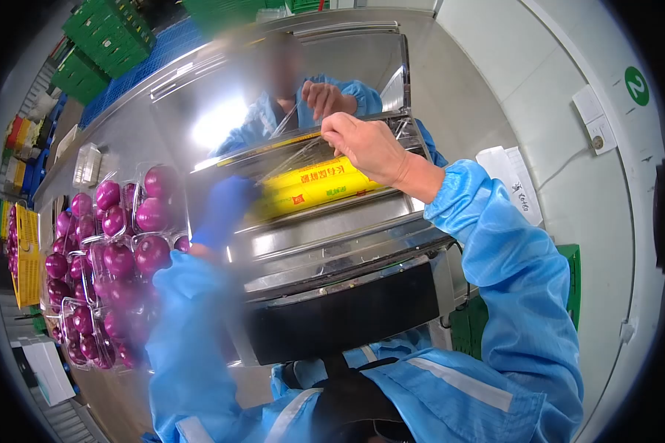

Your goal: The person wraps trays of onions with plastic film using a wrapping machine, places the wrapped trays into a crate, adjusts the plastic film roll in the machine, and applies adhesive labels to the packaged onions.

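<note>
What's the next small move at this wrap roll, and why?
I'd probably bring the left hand to the left part of the clear film. The right hand seems to pinch it above the yellow roll, and it looks gathered, not spread. The left hand is blurred, so its grip is unclear.

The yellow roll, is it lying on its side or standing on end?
Lying on its side: the yellow roll stretches lengthwise along the metal machine.
</note>
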`<state>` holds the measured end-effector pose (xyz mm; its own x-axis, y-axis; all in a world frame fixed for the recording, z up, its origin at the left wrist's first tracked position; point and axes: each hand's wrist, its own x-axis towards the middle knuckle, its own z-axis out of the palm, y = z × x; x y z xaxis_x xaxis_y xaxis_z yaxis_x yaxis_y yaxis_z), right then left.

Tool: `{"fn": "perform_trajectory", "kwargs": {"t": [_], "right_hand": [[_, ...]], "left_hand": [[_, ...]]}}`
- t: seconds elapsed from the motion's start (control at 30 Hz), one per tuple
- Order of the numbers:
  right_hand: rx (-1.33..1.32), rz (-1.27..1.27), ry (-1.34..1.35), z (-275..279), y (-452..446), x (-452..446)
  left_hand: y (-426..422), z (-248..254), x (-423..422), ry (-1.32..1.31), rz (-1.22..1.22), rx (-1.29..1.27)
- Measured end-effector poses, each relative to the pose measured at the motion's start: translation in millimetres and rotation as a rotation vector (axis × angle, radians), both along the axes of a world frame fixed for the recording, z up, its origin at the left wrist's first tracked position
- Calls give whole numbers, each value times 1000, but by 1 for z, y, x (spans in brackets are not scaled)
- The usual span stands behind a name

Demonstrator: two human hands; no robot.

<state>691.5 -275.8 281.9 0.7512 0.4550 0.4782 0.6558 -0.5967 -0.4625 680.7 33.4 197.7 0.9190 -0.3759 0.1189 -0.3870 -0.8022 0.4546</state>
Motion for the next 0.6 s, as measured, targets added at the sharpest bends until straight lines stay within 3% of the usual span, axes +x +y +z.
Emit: {"fn": "perform_trajectory", "kwargs": {"t": [0.1,0.23,0.37,0.43,0.47,0.5,0.57,0.6], "right_hand": [[64,-19,69,0,-11,-13],[166,-9,235,27,-20,-56],[253,0,277,43,-33,-107],[290,2,289,57,-37,-139],[261,19,313,66,-40,-155],[229,36,338,75,-44,-170],[147,86,382,81,-51,-199],[96,120,396,82,-54,-210]], "left_hand": [[13,0,-9,93,-26,-366],[10,37,-50,154,37,-441],[-12,94,-112,-52,-3,-212],[-13,103,-139,-287,-54,10],[-10,106,-156,-147,9,153],[-19,122,-173,-188,-25,95],[-28,135,-210,-288,-40,246],[-32,133,-223,-213,-15,248]]}}
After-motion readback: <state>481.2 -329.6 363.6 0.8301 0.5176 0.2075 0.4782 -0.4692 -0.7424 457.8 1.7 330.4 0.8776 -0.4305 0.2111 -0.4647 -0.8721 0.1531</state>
